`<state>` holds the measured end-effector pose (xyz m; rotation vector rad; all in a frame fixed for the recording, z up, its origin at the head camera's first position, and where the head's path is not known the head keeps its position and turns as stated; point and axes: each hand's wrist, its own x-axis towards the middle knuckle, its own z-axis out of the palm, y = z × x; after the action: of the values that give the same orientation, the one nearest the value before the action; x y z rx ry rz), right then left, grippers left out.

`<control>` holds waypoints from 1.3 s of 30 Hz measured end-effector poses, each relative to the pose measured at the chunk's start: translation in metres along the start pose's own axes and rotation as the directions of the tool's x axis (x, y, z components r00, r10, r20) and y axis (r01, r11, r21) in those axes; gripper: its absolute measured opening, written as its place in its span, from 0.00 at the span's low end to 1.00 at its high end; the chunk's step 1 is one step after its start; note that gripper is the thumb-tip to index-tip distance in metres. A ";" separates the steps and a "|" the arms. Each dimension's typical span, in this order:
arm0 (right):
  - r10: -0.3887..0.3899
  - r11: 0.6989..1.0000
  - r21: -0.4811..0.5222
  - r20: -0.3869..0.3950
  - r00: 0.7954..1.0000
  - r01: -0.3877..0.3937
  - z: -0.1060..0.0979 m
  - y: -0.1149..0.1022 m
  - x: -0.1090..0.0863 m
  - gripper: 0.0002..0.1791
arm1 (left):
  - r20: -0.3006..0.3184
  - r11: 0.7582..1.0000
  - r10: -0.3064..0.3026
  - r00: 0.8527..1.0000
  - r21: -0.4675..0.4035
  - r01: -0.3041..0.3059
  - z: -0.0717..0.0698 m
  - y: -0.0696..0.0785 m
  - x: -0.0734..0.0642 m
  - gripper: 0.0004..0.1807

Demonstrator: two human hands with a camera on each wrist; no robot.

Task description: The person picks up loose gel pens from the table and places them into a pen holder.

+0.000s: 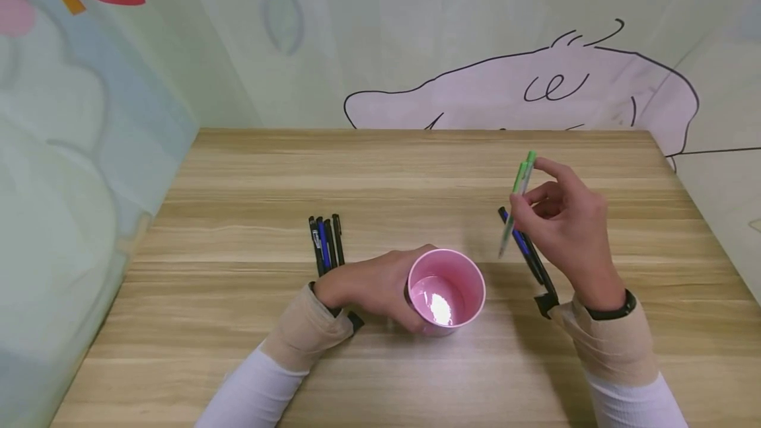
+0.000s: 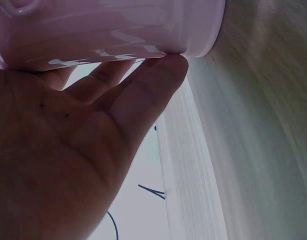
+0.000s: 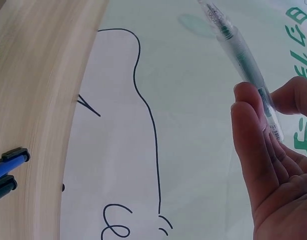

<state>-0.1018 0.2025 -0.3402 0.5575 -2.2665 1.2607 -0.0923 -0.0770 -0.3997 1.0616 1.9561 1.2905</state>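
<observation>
A pink cup [image 1: 446, 292] stands upright with its mouth facing up; its visible inside holds only a bright reflection. My left hand [image 1: 380, 283] grips it from the left, thumb on the near side and fingers around the far side. In the left wrist view, the fingers lie along the glossy wall of the cup [image 2: 118, 30], close to its base. My right hand [image 1: 565, 223] pinches a clear pen with green parts [image 1: 520, 183] between thumb and fingers. The pen slants tip down above the table, to the right of the cup. The right wrist view shows the pen's clear barrel [image 3: 246, 62].
Several black and blue pens [image 1: 324, 240] lie side by side left of the cup, partly hidden by the left wrist. Under the right hand lie a blue pen and a dark pen [image 1: 526, 249]. The wooden table [image 1: 267, 164] meets a printed wall [image 1: 238, 38] at its far edge.
</observation>
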 end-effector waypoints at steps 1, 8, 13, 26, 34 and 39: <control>0.000 1.000 0.008 -0.002 1.000 0.000 0.000 0.000 0.000 0.32 | 0.000 1.000 0.000 1.000 0.001 0.000 0.000 0.000 0.000 0.48; -0.006 0.999 0.054 -0.004 1.000 0.006 0.001 -0.004 0.000 0.32 | 0.002 1.000 -0.008 1.000 -0.009 0.008 0.000 0.001 0.000 0.49; -0.010 0.997 0.077 0.003 1.000 0.010 0.001 -0.007 0.001 0.31 | 0.012 0.999 -0.007 1.000 -0.033 0.008 0.000 0.002 0.001 0.49; -0.034 0.981 0.193 0.001 0.999 0.033 0.003 -0.010 0.000 0.31 | 0.011 1.000 -0.006 1.000 -0.019 0.006 -0.001 0.001 0.001 0.48; -0.008 0.983 0.181 0.019 1.000 0.005 0.003 -0.012 0.000 0.32 | 0.010 0.999 -0.014 1.000 -0.034 0.014 0.000 0.001 0.001 0.49; -0.011 0.972 0.235 0.029 1.000 0.004 0.004 -0.014 0.000 0.31 | 0.011 0.999 -0.010 1.000 -0.037 0.010 0.000 0.001 0.001 0.49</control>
<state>-0.0942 0.1920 -0.3327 0.6728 -2.1503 1.5381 -0.0929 -0.0760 -0.3986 1.0377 1.9201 1.3081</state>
